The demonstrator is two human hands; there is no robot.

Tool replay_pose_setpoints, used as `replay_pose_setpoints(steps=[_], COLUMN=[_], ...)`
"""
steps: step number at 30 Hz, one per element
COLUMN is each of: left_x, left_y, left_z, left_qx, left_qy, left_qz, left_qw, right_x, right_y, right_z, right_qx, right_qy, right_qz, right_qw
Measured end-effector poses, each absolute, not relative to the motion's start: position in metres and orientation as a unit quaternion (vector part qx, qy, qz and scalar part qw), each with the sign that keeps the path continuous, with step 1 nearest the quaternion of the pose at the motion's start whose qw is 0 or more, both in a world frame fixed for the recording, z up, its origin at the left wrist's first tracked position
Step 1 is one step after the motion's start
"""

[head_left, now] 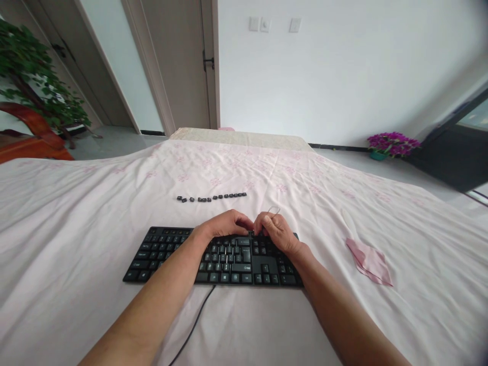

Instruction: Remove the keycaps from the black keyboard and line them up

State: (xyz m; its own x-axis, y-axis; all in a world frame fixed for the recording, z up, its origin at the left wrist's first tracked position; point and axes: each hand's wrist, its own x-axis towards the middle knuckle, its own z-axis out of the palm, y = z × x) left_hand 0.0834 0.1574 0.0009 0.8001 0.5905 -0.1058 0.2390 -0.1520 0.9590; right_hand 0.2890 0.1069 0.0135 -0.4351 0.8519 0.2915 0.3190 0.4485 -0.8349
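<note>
A black keyboard [229,262] lies on the bed, its cable [194,325] running toward me. My left hand [229,223] is bent over the keyboard's far edge, thumb and fingers closed around the top row. Beside it, my right hand [276,231] is closed in a pinch at the same row. A thin wire keycap puller [273,209] sticks up out of the right fist; its lower end is hidden by the fingers. Beyond the keyboard, several loose black keycaps [220,196] form an uneven line on the sheet.
The pale pink floral sheet [114,213] is wrinkled. A folded pink cloth [369,262] lies on it at right. Farther off are a wooden chair [34,134], a leafy plant [38,76], a door [175,61] and purple flowers in a pot [394,145].
</note>
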Motion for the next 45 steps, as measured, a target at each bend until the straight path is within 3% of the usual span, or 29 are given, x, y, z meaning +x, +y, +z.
replay_pose_setpoints(steps=[5,11,20,24,32,39,45], left_x=[0.083,0.086,0.096,0.094,0.089,0.088,0.096], left_y=[0.158,0.159,0.158,0.159,0.164,0.164,0.164], left_z=[-0.001,-0.003,-0.009,-0.011,-0.01,-0.009,-0.007], left_qx=[0.739,0.759,0.798,0.796,0.784,0.755,0.783], left_qy=[0.276,0.262,0.283,0.285,0.28,0.278,0.268], left_qz=[0.148,0.152,0.217,0.21,0.187,0.176,0.177], left_qw=[0.596,0.576,0.486,0.49,0.521,0.567,0.532], right_x=[0.292,0.282,0.285,0.289,0.278,0.287,0.294], right_y=[0.106,0.106,0.11,0.108,0.102,0.106,0.104], right_z=[0.012,0.02,0.016,0.02,0.025,0.012,0.006], right_qx=[-0.379,-0.375,-0.353,-0.383,-0.403,-0.41,-0.466], right_qy=[-0.756,-0.812,-0.741,-0.769,-0.861,-0.821,-0.811], right_qz=[0.371,0.317,0.417,0.344,0.18,0.211,0.174], right_qw=[0.384,0.316,0.392,0.378,0.254,0.337,0.307])
